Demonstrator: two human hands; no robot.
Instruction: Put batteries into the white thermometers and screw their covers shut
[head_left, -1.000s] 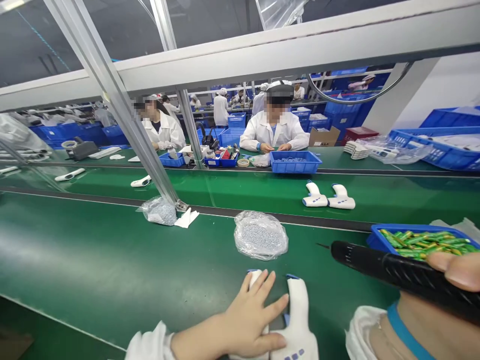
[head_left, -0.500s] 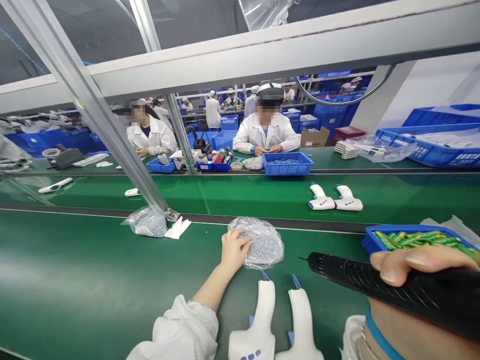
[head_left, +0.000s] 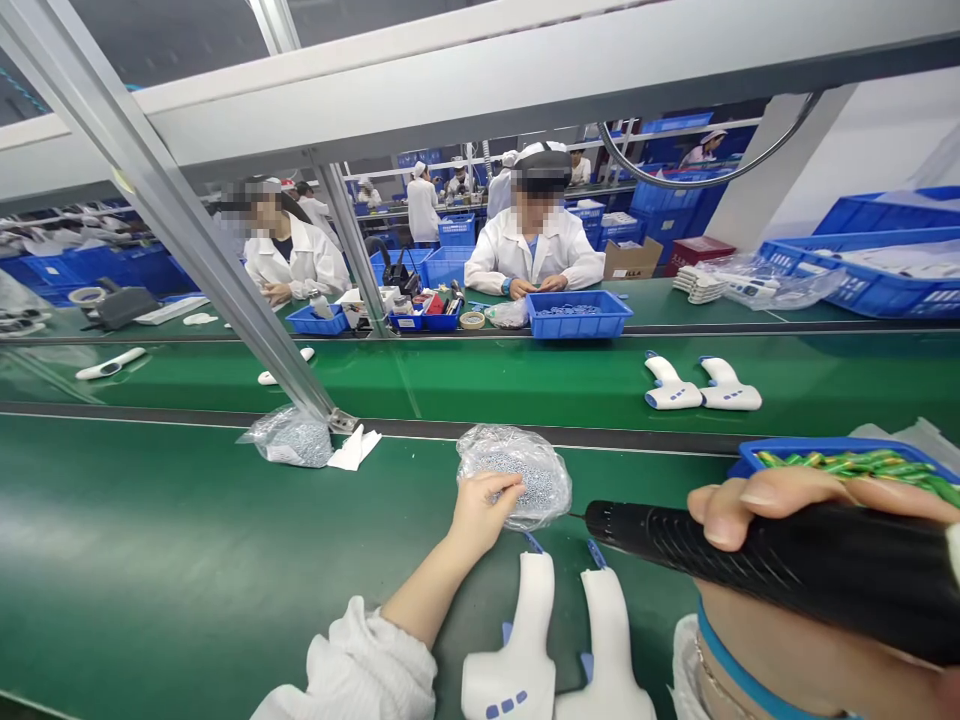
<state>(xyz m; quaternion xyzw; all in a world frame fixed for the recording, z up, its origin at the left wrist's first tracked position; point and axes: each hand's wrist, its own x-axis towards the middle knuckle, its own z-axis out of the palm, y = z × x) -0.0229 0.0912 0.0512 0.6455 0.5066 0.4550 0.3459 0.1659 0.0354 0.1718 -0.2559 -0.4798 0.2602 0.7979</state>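
My left hand (head_left: 484, 508) reaches into a clear plastic bag of small silver screws (head_left: 525, 472) on the green table, fingers pinched together at the screws. My right hand (head_left: 795, 500) is wrapped round a black electric screwdriver (head_left: 750, 560), its tip pointing left toward the bag. Two white handheld thermometer bodies (head_left: 517, 650) (head_left: 609, 650) lie side by side just in front of me, between my arms.
A blue tray of green batteries (head_left: 847, 458) sits at my right. A second screw bag (head_left: 289, 438) and a paper scrap lie by a slanted metal post (head_left: 225, 265). Two more white thermometers (head_left: 701, 385) lie on the conveyor belt. People in white coats work at the opposite bench with blue bins (head_left: 577, 312).
My left hand left the thermometer body and moved up to the screw bag, pinching into it. The screwdriver swung a little left and closer. The thermometers on the belt drifted right.
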